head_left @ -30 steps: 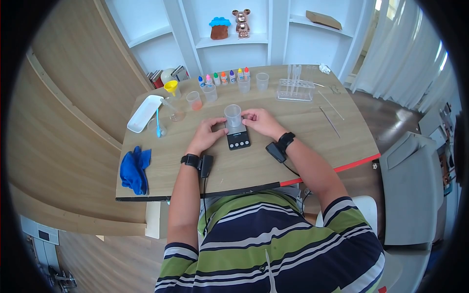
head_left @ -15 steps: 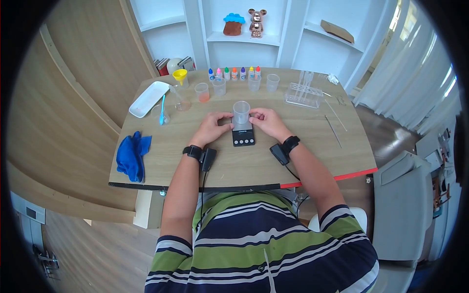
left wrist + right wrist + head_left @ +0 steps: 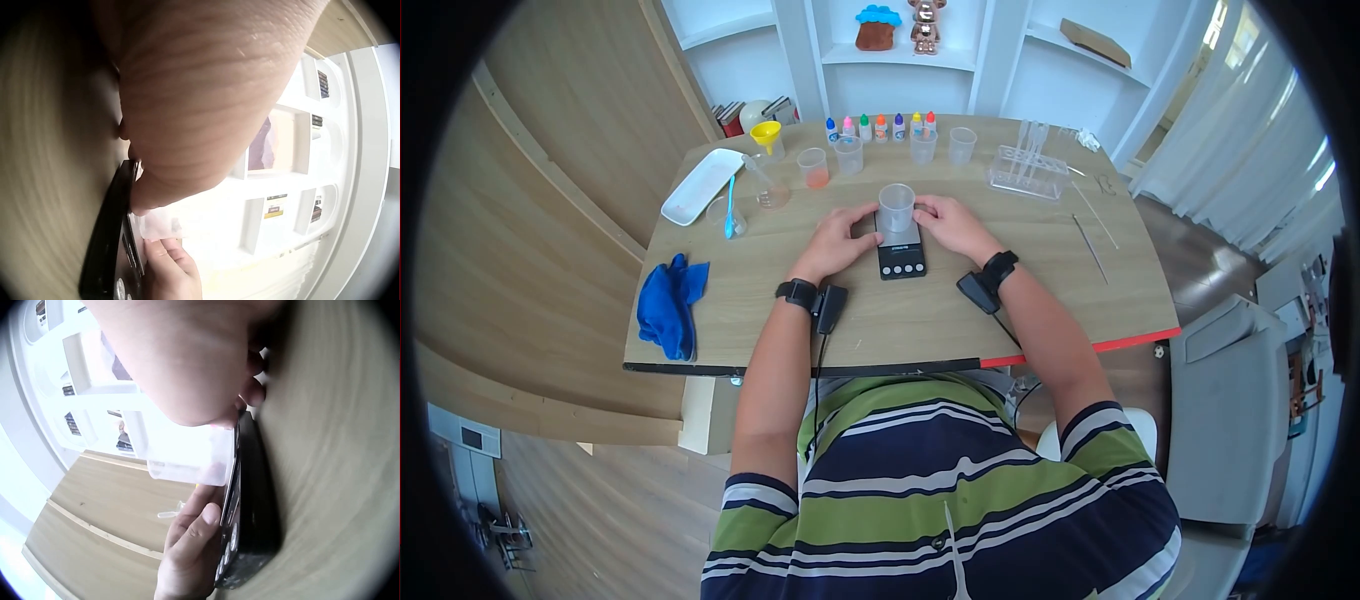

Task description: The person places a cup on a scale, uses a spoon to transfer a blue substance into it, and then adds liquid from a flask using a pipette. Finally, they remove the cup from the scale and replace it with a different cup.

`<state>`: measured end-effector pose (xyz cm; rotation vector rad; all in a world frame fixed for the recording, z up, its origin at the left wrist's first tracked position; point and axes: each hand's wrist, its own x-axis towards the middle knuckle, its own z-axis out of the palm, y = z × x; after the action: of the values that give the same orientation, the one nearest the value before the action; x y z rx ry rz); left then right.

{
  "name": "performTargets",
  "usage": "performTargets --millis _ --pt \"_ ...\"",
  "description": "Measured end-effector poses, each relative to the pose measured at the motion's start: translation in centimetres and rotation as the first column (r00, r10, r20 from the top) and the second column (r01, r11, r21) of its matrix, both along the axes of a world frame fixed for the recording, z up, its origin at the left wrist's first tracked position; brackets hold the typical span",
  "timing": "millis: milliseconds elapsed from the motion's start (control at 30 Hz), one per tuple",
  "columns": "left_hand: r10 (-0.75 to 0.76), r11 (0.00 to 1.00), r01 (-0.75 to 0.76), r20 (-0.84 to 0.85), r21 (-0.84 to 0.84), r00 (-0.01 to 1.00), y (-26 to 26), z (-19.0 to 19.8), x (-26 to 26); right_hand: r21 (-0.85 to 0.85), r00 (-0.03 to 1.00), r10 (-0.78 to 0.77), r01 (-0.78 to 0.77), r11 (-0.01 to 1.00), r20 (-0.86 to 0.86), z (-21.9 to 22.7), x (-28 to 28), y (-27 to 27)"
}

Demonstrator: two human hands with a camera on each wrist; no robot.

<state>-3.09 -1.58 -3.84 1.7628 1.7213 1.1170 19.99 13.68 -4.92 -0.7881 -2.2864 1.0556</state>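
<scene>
A clear plastic cup [image 3: 897, 209] stands upright on the plate of a black digital scale [image 3: 902, 262]. At the scale's left side, my left hand [image 3: 837, 242] rests with extended fingers and thumb by its edge; the right wrist view shows this hand [image 3: 190, 544] beside the scale [image 3: 250, 512] and below the cup [image 3: 194, 464]. My right hand [image 3: 956, 228] touches the opposite side near the cup's base, its fingers loosely bent. In the left wrist view, the right hand [image 3: 172, 272] lies close to the cup [image 3: 161, 224] and the scale [image 3: 109, 244].
Dropper bottles [image 3: 881, 128] and several cups line the back. Left are a white tray [image 3: 690, 200], yellow funnel [image 3: 766, 134], flask [image 3: 772, 192], blue-handled tool [image 3: 730, 208] and blue cloth [image 3: 668, 308]. A test-tube rack [image 3: 1028, 178] and thin rods [image 3: 1090, 248] lie right.
The head view has shifted, moving the table within the picture. Both hands remain beside the scale, and the cup still stands on it.
</scene>
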Motion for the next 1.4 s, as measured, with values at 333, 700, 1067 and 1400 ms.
performTargets --millis 333,700,1067,1400 --pt "-0.058 0.993 0.051 -0.06 -0.105 0.997 -0.4 1.6 -0.1 -0.024 0.999 -0.025 0.026 0.999 0.042 0.0 0.6 -0.3" --pt "-0.035 0.999 0.036 0.025 -0.031 0.999 -0.4 0.9 0.1 -0.082 0.996 -0.016 0.009 0.997 -0.083 -1.2 0.6 0.0" --pt "-0.069 0.997 0.07 0.03 -0.032 0.997 -0.3 0.7 -0.3 -0.114 0.998 -0.015 0.007 0.993 -0.065 -0.6 0.8 -0.3" --pt "-0.051 0.988 0.061 0.075 -0.143 0.996 -0.4 1.4 -0.2 -0.115 0.998 -0.019 0.011 0.993 -0.067 -0.2 0.8 -0.6"
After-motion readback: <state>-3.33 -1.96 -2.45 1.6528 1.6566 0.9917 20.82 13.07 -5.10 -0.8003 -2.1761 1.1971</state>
